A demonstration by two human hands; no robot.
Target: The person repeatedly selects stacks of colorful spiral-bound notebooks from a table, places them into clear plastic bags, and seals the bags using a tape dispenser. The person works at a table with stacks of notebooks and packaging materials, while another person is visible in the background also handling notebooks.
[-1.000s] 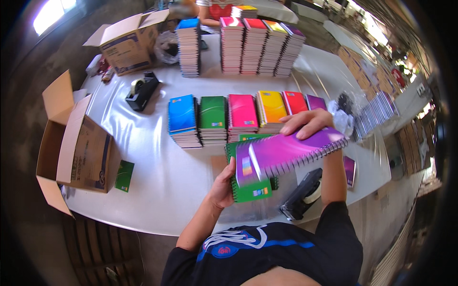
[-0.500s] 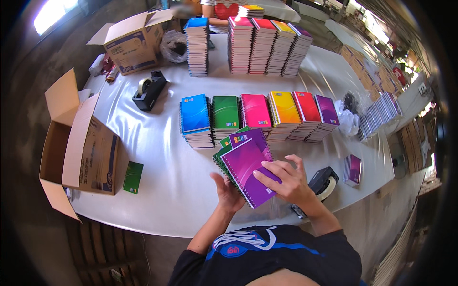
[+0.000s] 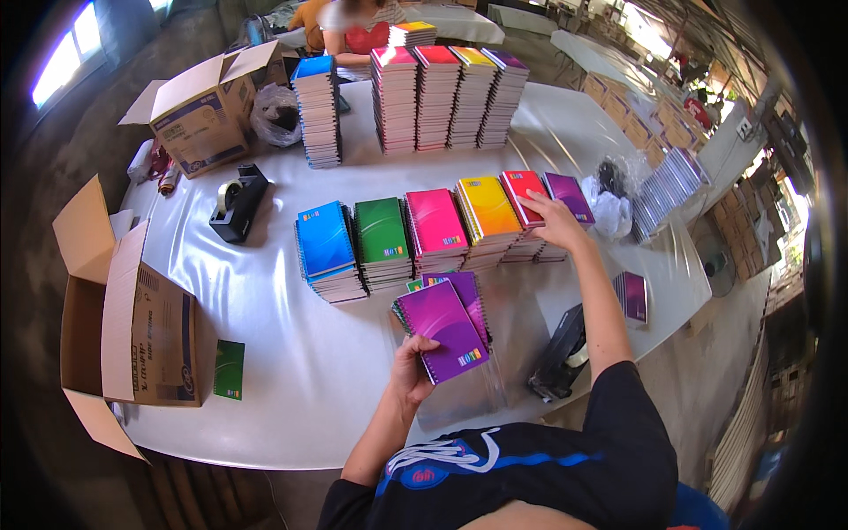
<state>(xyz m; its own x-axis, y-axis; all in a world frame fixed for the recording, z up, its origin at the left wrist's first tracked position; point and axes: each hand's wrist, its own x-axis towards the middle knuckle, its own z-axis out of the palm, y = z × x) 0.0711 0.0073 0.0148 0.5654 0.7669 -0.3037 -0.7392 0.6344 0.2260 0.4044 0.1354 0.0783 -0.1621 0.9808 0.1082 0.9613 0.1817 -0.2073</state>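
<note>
My left hand [image 3: 411, 367] grips a small bundle of spiral notebooks, thumb on top, with a purple notebook [image 3: 446, 331] uppermost. Green edges show beneath it, and another purple cover [image 3: 468, 296] sticks out behind; whether that one is held too is unclear. My right hand [image 3: 556, 221] is stretched forward, its fingers lying over the red notebook stack [image 3: 519, 185]. That stack stands in a row with blue [image 3: 327, 238], green [image 3: 382, 231], pink [image 3: 435, 221], yellow [image 3: 488, 208] and purple stacks [image 3: 568, 196]. Clear plastic [image 3: 464, 402] lies under the held bundle.
Taller notebook stacks [image 3: 395, 106] stand at the back, near another person [image 3: 349, 40]. Open cartons [image 3: 150, 336] are on the left, beside a loose green notebook [image 3: 229, 369]. Tape dispensers [image 3: 238, 203] sit left and right. A small purple pile [image 3: 630, 298] rests at right.
My right hand has left the held purple notebook and reached forward to the red stack. My left hand keeps hold of the bundle. The whole view has shifted.
</note>
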